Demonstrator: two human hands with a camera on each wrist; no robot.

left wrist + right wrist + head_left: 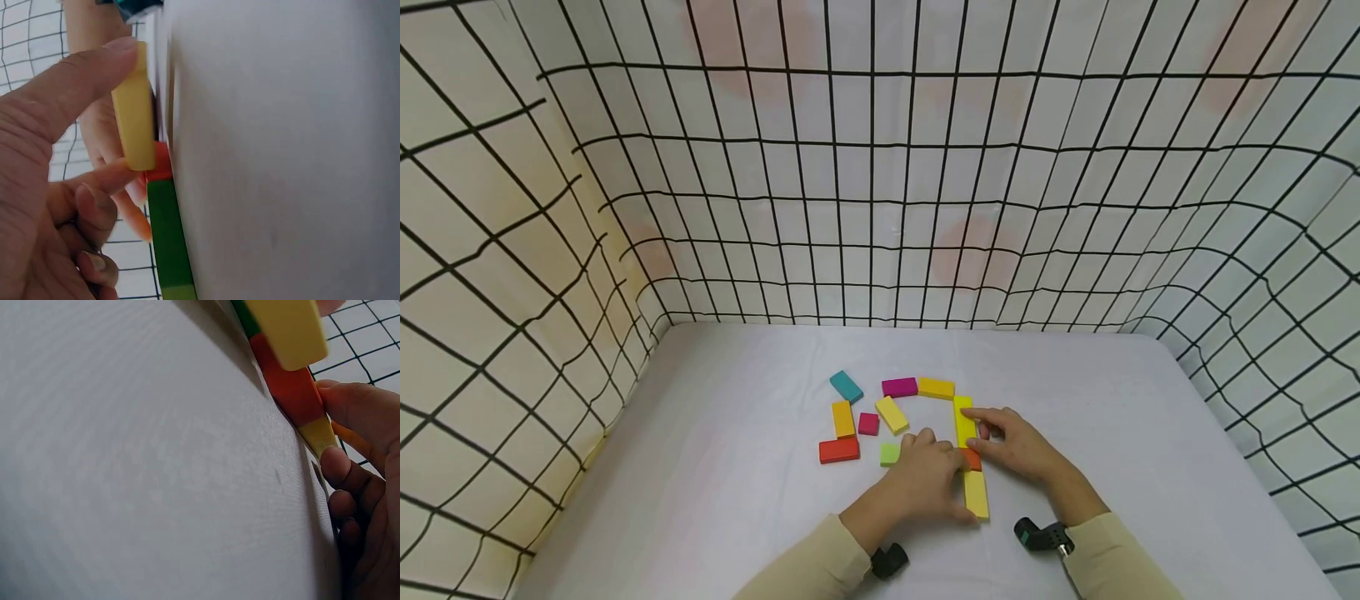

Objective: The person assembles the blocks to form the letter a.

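Observation:
My left hand [925, 479] holds a pale yellow block [134, 119] lengthwise, thumb at one end and index finger at the other. In the head view this block overlaps the near end of a column with an orange-red block [972, 459] and a bright yellow block [965, 422]. From the right side, my right hand [1018, 446] grips the bright yellow block, index fingertip near its far end and thumb by its near end. In the left wrist view, a red block [160, 162] and a green block [169, 231] stand on the table behind the held block.
Magenta [899, 387] and golden yellow [936, 388] blocks lie beyond the column. Left of it are teal [846, 387], orange [843, 419], red [839, 451], crimson [868, 424], cream [892, 415] and light green [889, 455] blocks. Black wire grid [872, 200] surrounds the white table [715, 467].

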